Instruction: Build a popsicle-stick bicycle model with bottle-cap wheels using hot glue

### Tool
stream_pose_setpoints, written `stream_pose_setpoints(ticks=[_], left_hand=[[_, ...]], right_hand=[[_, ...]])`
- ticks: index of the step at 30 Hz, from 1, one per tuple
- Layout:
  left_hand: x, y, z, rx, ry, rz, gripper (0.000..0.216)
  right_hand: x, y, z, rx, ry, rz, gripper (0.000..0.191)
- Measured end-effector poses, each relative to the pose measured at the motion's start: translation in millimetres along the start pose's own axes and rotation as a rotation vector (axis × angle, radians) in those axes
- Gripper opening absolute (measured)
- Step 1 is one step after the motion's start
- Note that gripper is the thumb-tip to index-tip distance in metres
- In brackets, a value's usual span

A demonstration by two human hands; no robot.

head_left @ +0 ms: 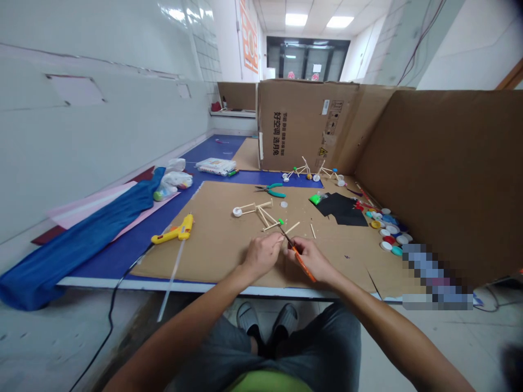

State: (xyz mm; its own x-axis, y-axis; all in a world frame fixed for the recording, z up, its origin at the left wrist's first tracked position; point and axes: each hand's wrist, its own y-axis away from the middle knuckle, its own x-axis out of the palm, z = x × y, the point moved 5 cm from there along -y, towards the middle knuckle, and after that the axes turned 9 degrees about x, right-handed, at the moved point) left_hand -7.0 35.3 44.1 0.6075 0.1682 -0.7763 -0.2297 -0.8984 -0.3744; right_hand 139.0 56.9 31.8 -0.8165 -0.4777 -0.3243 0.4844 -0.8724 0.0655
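Both hands are in my view: right hand (311, 260), fingers clamped round an orange-handled tool (304, 264); left hand (263, 253), fingers together by its blade, on what I can't tell. Just beyond, a stick frame (258, 208) lies on cardboard (216, 234).

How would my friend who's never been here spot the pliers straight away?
Find the tall cardboard box at the back, then the brown cardboard sheet lying in front of it. Near that sheet's far edge, just beyond the stick frame, lie the pliers. Their teal handles stand out against the frame's pale wood.
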Motion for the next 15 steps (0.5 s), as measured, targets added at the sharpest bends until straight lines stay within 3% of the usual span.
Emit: stream_pose_setpoints(ticks=[8,13,15], left_hand=[[-9.6,-2.5,0.0,-0.047,0.543,-0.002,0.035],[4.9,6.0,3.9,-0.272,0.887,0.084,0.038],[9.3,7.5,4.9,-0.303,0.901,0.085,0.039]], right_hand=[[1.5,4.9,-1.5,-0.032,0.039,-0.003,0.026],[4.9,5.5,-7.4,-0.029,0.065,-0.008,0.022],[4.7,5.0,-8.5,-0.026,0.059,-0.025,0.021]])
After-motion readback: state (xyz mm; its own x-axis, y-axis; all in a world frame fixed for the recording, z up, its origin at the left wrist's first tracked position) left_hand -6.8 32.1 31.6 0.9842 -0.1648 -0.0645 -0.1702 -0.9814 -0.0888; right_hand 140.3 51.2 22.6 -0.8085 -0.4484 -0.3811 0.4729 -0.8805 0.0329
